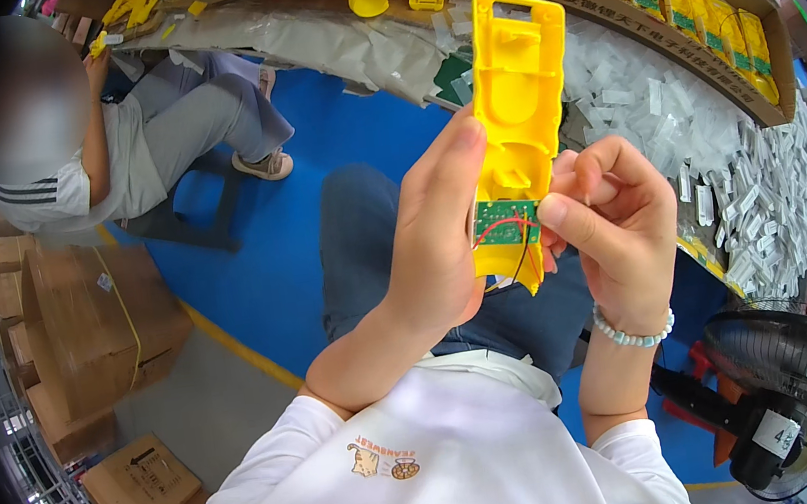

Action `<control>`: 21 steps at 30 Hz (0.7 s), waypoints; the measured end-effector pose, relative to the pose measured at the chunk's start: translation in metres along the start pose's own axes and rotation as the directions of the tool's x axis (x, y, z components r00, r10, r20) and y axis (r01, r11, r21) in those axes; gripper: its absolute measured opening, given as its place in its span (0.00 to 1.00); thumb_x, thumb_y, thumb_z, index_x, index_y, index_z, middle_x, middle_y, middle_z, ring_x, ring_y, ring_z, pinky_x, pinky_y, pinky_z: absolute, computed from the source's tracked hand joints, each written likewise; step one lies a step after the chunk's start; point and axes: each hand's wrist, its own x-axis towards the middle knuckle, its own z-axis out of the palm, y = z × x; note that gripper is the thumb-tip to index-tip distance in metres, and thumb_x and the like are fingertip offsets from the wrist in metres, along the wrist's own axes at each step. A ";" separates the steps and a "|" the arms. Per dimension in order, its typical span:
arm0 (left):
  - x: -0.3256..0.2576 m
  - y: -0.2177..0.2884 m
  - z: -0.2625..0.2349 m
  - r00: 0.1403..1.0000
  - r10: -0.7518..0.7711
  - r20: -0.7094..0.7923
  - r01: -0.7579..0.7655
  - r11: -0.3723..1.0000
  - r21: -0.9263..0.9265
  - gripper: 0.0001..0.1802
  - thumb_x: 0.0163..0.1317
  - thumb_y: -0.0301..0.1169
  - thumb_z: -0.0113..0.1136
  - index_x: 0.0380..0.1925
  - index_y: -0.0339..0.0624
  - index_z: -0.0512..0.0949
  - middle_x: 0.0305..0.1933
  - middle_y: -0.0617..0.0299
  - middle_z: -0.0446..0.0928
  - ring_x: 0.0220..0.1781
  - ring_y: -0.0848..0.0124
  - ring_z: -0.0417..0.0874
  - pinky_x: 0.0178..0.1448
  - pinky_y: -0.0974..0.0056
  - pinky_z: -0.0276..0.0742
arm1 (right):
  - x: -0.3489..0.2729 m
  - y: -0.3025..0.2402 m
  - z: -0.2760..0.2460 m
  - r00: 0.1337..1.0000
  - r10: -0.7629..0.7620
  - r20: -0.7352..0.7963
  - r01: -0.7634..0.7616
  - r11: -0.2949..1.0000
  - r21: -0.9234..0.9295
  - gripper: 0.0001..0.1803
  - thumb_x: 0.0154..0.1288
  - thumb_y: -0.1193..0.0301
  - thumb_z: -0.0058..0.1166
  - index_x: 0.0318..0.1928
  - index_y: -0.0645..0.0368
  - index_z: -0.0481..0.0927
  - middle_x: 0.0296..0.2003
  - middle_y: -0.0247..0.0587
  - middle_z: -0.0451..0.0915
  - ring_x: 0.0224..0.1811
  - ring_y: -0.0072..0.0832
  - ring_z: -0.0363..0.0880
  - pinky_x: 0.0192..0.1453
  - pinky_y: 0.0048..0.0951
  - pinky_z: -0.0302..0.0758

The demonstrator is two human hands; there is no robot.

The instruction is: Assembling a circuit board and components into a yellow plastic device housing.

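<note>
Upright in front of me is a yellow plastic housing (516, 87), its hollow inner side facing me. My left hand (438, 222) grips its left edge, thumb along the side. Near its lower end sits a small green circuit board (507, 222) with a red wire (502, 231) and dark wires. My right hand (611, 221) pinches at the right edge of the board and housing with thumb and fingers. Whether a separate small part or wire is between those fingertips is hidden.
A cardboard box (642, 21) at the upper right holds several yellow housings with green boards. Beside it lie heaps of small white pieces (750, 199). A black fan (789, 356) stands at lower right. Another person (109, 147) sits at left, near stacked cartons (100, 319).
</note>
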 end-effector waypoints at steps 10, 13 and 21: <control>0.007 -0.014 -0.007 0.997 -0.080 0.007 0.080 0.995 -0.058 0.24 0.72 0.46 0.32 0.47 0.37 0.71 0.36 0.54 0.76 0.29 0.67 0.81 0.30 0.64 0.80 | 0.002 0.004 -0.009 0.999 -0.019 -0.046 0.017 0.999 -0.045 0.21 0.56 0.84 0.61 0.26 0.54 0.58 0.25 0.43 0.78 0.22 0.23 0.78 0.23 0.20 0.74; 0.007 -0.016 -0.010 0.991 -0.116 0.067 0.124 0.983 -0.137 0.26 0.72 0.48 0.32 0.46 0.37 0.71 0.35 0.54 0.76 0.28 0.66 0.80 0.29 0.64 0.80 | 0.002 0.004 -0.011 0.998 0.039 -0.044 -0.040 0.999 -0.021 0.22 0.55 0.84 0.61 0.26 0.54 0.58 0.24 0.42 0.78 0.22 0.22 0.78 0.22 0.20 0.73; 0.014 -0.008 -0.013 0.990 -0.137 0.028 0.140 0.980 -0.142 0.29 0.71 0.50 0.32 0.45 0.32 0.71 0.38 0.52 0.73 0.27 0.64 0.79 0.26 0.61 0.80 | -0.001 0.051 -0.055 0.992 -0.063 0.108 0.053 0.994 0.097 0.28 0.47 0.67 0.72 0.46 0.65 0.72 0.30 0.33 0.70 0.27 0.15 0.64 0.25 0.16 0.63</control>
